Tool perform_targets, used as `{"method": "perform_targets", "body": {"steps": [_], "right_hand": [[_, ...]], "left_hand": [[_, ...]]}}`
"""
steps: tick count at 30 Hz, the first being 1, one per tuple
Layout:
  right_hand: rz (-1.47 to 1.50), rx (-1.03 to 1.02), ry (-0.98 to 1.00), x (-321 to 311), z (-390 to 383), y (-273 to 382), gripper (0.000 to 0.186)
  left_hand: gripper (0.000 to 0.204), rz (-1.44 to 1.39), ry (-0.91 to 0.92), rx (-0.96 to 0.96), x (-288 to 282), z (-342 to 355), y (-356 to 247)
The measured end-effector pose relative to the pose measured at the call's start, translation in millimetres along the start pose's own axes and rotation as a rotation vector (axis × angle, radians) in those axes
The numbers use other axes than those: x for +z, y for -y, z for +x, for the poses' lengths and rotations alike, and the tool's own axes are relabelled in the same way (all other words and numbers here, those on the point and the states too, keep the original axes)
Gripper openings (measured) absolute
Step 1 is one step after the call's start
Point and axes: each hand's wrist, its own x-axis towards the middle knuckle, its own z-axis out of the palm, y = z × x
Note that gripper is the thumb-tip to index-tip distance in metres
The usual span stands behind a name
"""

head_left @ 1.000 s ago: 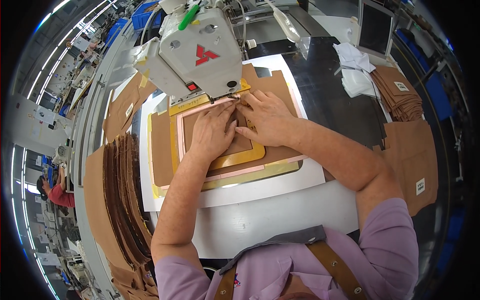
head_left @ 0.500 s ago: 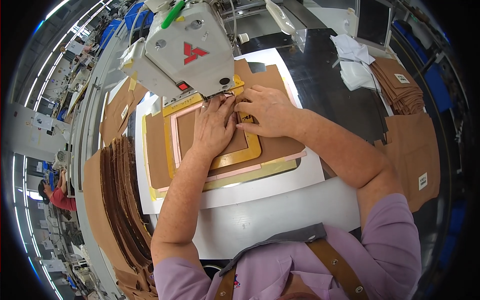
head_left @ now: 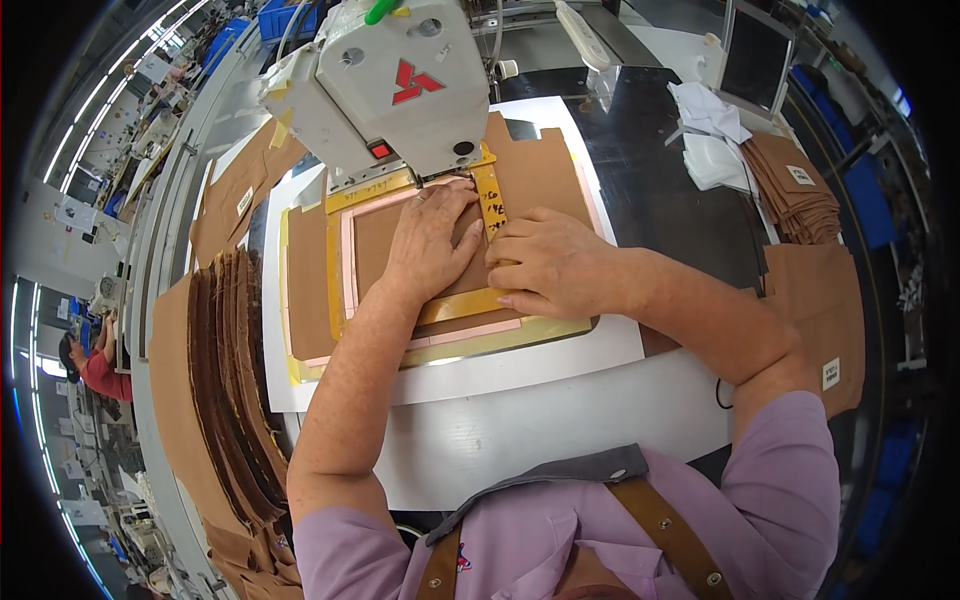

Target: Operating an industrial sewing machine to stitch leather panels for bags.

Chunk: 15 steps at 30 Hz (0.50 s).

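A white sewing machine head (head_left: 398, 80) overhangs a yellow template frame (head_left: 455, 307) lined with pink strips. Brown fabric (head_left: 380, 245) lies inside and around it, on a white sheet (head_left: 320, 390). My left hand (head_left: 430, 240) rests flat on the fabric inside the frame, fingertips just below the needle area, thumb out to the side. My right hand (head_left: 555, 262) is curled on the frame's right bar, thumb near its lower corner.
Stacked brown pieces sit at left (head_left: 220, 390) and right (head_left: 785, 185), loose ones at upper left (head_left: 225, 220) and right (head_left: 830, 315). White cloths (head_left: 712, 165) lie beside a screen (head_left: 750, 55). A co-worker (head_left: 105, 375) in red works far left.
My right hand has slid down along the frame's right bar, away from the needle area, uncovering that bar's upper part. My left hand stays on the fabric, fingertips near the needle.
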Motion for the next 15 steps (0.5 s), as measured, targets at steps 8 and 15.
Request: {"method": "perform_targets", "body": {"steps": [8,15], "right_hand": [[0.035,0.073,0.019,-4.9,-3.1,1.4,0.018],[0.010,0.087,0.002,-3.7,-3.8,2.1,0.018]], "left_hand": [[0.047,0.024,0.002,0.012,-0.9,-9.7,-7.0],[0.051,0.051,0.058,-0.026,-6.9,-8.4,-6.7]]}}
